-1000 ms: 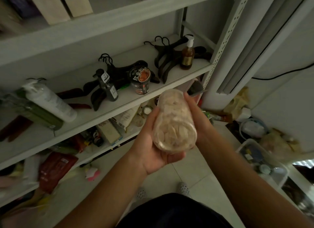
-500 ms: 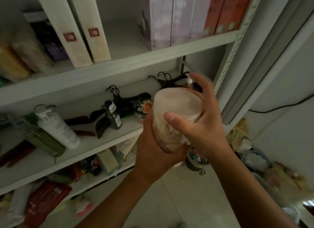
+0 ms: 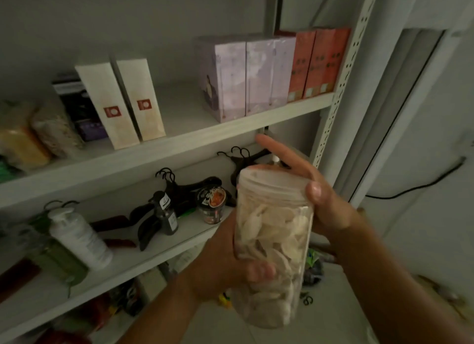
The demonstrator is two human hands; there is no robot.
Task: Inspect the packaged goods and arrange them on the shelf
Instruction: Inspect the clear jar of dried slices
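Before the cluttered shelf [image 3: 179, 143], left hand [image 3: 225, 261] and right hand [image 3: 318, 197] grip the jar [image 3: 272, 241], inspecting; next likely shelving it upright.

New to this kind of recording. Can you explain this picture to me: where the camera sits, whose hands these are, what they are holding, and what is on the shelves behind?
There is no machine here. A person wears a wide camera on the head, so you look forward and down at their own two hands. The left hand grips the body of a clear jar of pale slices; the right hand holds its lid end, thumb on the rim. Behind, the upper shelf carries cream boxes, lilac boxes and orange boxes. The shelf below carries a white pump bottle, black hangers and a small round tub.
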